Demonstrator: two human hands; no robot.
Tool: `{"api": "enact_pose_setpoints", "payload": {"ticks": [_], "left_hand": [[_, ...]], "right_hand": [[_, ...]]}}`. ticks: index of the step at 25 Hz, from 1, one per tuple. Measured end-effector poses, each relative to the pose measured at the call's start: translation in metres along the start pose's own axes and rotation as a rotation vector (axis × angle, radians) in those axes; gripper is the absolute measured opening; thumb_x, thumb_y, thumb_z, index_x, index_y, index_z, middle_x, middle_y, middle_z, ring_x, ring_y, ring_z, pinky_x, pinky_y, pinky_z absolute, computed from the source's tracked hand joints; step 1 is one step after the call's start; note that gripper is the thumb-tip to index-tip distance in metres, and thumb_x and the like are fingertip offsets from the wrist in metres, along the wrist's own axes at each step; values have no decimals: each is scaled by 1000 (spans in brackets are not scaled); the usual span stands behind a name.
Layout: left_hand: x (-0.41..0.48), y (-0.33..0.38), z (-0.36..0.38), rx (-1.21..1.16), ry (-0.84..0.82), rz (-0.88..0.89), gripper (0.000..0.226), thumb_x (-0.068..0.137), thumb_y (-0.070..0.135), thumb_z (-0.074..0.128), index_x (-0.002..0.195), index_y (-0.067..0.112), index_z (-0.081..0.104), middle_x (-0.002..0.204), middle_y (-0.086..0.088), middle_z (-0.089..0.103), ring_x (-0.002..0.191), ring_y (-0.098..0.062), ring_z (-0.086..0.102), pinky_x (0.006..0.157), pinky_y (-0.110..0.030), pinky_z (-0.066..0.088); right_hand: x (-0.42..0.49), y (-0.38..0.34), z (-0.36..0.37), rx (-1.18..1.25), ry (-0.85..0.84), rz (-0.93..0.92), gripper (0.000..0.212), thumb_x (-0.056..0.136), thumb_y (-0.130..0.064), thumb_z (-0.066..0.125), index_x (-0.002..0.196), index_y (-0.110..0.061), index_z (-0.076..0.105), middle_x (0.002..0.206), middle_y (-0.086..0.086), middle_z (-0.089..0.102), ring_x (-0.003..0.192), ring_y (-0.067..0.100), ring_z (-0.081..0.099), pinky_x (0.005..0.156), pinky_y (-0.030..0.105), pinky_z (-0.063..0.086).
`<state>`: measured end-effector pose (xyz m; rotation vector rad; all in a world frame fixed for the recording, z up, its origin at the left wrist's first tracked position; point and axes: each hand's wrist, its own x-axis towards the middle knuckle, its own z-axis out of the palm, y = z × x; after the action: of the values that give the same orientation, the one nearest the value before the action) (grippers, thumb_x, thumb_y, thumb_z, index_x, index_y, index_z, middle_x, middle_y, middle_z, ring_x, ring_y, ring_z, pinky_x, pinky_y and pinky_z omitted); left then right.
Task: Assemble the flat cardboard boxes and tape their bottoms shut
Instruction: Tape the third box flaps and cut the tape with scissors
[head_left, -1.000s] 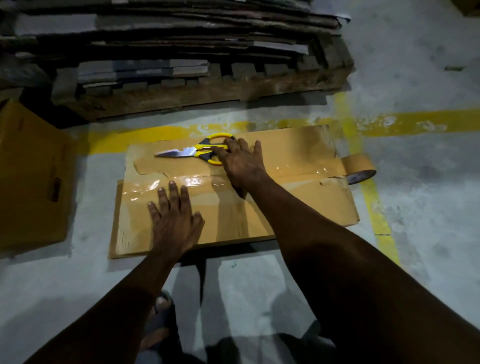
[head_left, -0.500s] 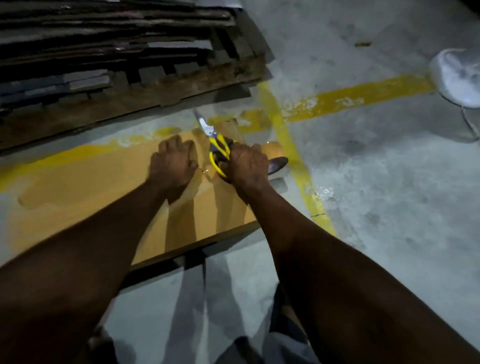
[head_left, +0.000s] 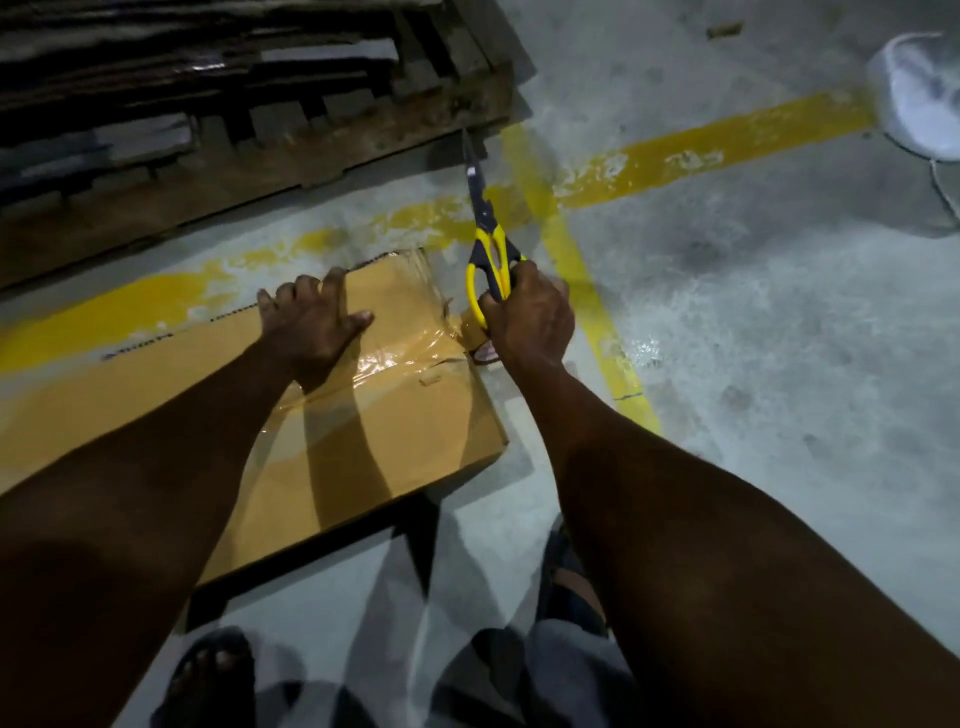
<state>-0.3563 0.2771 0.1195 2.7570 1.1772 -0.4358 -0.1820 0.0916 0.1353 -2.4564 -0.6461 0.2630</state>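
Cardboard box (head_left: 363, 441) flat on floor, left hand (head_left: 311, 322) spread pressing it, right hand (head_left: 530, 322) gripping scissors (head_left: 485, 244) just beside.

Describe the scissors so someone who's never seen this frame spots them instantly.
Find where the two yellow lines painted on the concrete floor cross, just past the right end of the box. There the right hand grips the scissors, blades pointing away from the person. They are the only thing with yellow-and-black handles and a metal blade; the other yellow nearby is flat paint.
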Motion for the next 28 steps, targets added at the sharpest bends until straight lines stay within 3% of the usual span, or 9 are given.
{"api": "enact_pose_setpoints", "payload": {"ticks": [2, 4, 7, 10, 14, 16, 21, 24, 28], "left_hand": [[-15, -7, 4, 19, -35, -40, 70, 91, 67, 29, 145, 24, 15, 148, -22, 29, 135, -44, 28, 108, -66, 17], [-23, 2, 7, 37, -52, -33, 70, 94, 62, 27, 150, 29, 3, 158, -18, 8, 142, -46, 10, 108, -68, 12], [-34, 44, 10, 51, -15, 193, 65, 97, 56, 25, 152, 33, 0, 161, -13, -7, 145, -44, -1, 109, -67, 10], [-44, 83, 11, -28, 57, 395, 57, 95, 50, 34, 147, 27, 30, 160, -8, 13, 147, -35, 6, 112, -59, 10], [-9, 83, 3, 4, 33, 474, 58, 86, 58, 31, 123, 24, 61, 138, -3, 53, 139, -35, 29, 111, -53, 25], [0, 77, 2, -10, -2, 512, 62, 85, 62, 28, 118, 24, 63, 131, -4, 58, 137, -38, 32, 111, -52, 25], [-12, 82, 1, -129, 39, 481, 53, 88, 52, 37, 123, 20, 59, 134, -6, 54, 145, -37, 16, 112, -54, 21], [-13, 82, 1, -83, 17, 479, 49, 93, 51, 38, 123, 18, 59, 134, -9, 52, 145, -37, 15, 112, -55, 19], [-8, 95, -9, 71, 5, 445, 43, 89, 50, 44, 118, 24, 63, 128, -6, 57, 139, -37, 26, 108, -51, 23]], "right_hand": [[-12, 11, 0, 34, 2, 31, 32, 84, -38, 66, 104, -14, 61, 99, 10, 68, 112, 36, 50, 82, 42, 44], [-19, 26, 1, 95, -9, 123, 33, 87, -41, 65, 106, -14, 59, 99, 13, 67, 115, 37, 47, 83, 43, 43], [-19, 42, 4, 198, -26, 295, 31, 89, -45, 63, 104, -18, 57, 98, 14, 65, 114, 37, 50, 86, 43, 42], [-18, 54, 9, 480, -87, 402, 27, 87, -43, 68, 92, -20, 55, 83, 0, 64, 97, 33, 62, 74, 34, 44], [-30, 70, 18, 472, -161, 303, 31, 81, -46, 65, 90, -18, 56, 76, 3, 66, 80, 31, 64, 72, 44, 53], [-28, 70, 23, 457, -127, 266, 28, 87, -38, 68, 96, -14, 56, 80, 4, 66, 82, 32, 64, 70, 39, 50], [-19, 60, 23, 441, 4, 213, 25, 84, -20, 70, 99, -9, 54, 77, 7, 64, 76, 32, 62, 59, 32, 37], [-17, 66, 23, 305, 108, 102, 30, 81, -17, 68, 106, -8, 55, 82, 17, 66, 79, 38, 62, 60, 33, 37], [-13, 75, 19, 291, 142, 59, 40, 82, -19, 67, 119, -17, 52, 90, 14, 66, 86, 37, 60, 64, 32, 39]]}}
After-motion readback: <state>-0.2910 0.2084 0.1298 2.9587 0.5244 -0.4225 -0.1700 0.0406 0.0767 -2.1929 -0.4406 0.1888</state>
